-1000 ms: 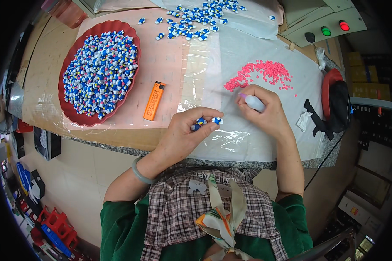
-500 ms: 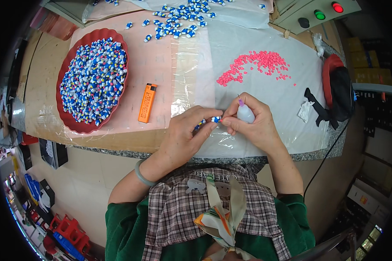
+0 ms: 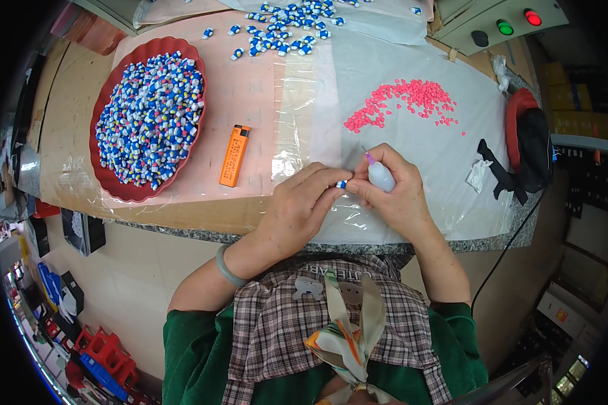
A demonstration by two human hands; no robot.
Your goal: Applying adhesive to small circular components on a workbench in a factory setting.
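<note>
Between the thumb and fingers of my left hand [image 3: 297,206] is a small blue-and-white figurine [image 3: 342,184]. My right hand [image 3: 402,196] grips a small squeeze bottle [image 3: 381,177] with a purple neck and a thin needle tip pointing up and away. The right thumb and fingertip meet the figurine's right end; whether they hold a tiny piece there is hidden. Beyond my hands, small pink heart-like pieces [image 3: 419,94] lie scattered on white sheeting. A red scalloped tray [image 3: 199,135] at the left is heaped with blue-and-white figurines [image 3: 148,118].
An orange lighter [image 3: 234,155] lies between the tray and my left hand. More figurines [image 3: 284,34] are spread at the far side. To the right are a crumpled white tissue [image 3: 478,175], a black strap [image 3: 498,172] and a black pouch [image 3: 530,148]. A control box [image 3: 503,27] stands far right.
The right fingertips have closed in on the figurine, and the pink bit seen there before no longer shows. A second figurine in the left hand is now hidden. The view has shifted slightly.
</note>
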